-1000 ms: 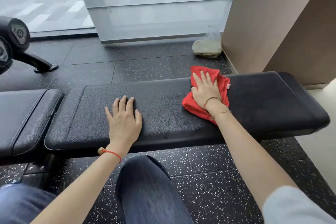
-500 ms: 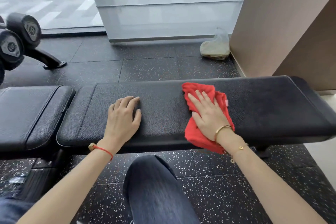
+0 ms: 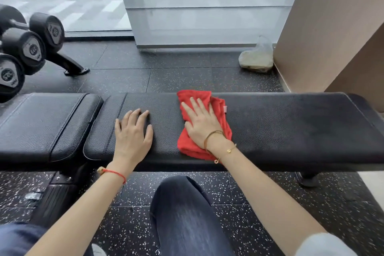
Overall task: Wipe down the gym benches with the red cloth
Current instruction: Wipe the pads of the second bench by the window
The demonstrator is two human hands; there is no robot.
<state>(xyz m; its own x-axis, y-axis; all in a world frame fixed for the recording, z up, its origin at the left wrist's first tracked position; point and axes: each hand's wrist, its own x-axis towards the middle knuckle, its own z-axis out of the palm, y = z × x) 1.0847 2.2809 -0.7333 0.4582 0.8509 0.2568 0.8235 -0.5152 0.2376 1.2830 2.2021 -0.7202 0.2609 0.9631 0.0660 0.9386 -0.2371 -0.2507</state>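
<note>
Closest to the camera there's a knee in dark jeans over the speckled black floor. Both forearms reach out to the counter, a long black padded one running left to right. Left hand lies flat on the pad with relaxed, spread fingers, holding nothing. Right hand is pressed flat on the cloth, fingers straight, pinning it near the middle of the counter; the red bunches out on all sides of the palm. A 2nd pad sits just left, touching or nearly so, hard to tell. Further back on the left are 3 dumbbells on a rack, and a plastic bag by the far wall corner.
</note>
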